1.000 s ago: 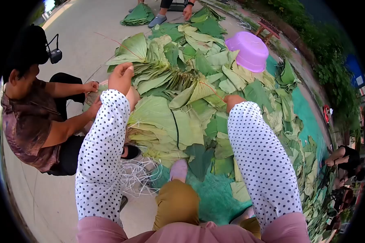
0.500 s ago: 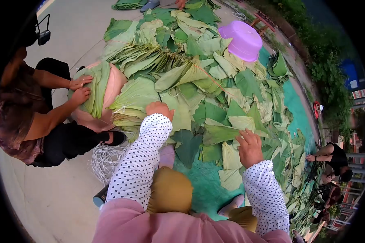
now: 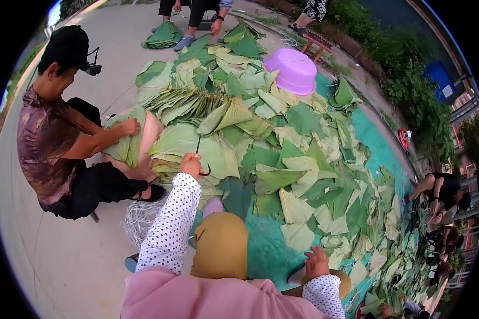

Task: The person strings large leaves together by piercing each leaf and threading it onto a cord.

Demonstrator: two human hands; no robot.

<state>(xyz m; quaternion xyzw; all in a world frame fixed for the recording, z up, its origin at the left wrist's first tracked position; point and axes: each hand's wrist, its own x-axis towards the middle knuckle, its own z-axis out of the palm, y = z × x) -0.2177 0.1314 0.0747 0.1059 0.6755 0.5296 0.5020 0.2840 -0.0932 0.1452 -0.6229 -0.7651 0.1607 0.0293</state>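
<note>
The right hand (image 3: 316, 260) has drawn back beside the knee (image 3: 344, 284), fingers loosely spread, holding nothing visible. Bare green sheet (image 3: 269, 242) gives open room up to the loose leaves (image 3: 295, 206). The left hand (image 3: 189, 164) now curls around a black hooked rod (image 3: 198, 144) over stacked leaves (image 3: 178, 137); tip contact is unclear. Beyond sits the purple basin (image 3: 292, 70).

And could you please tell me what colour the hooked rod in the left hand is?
The hooked rod looks black, showing best in the head view.
</note>
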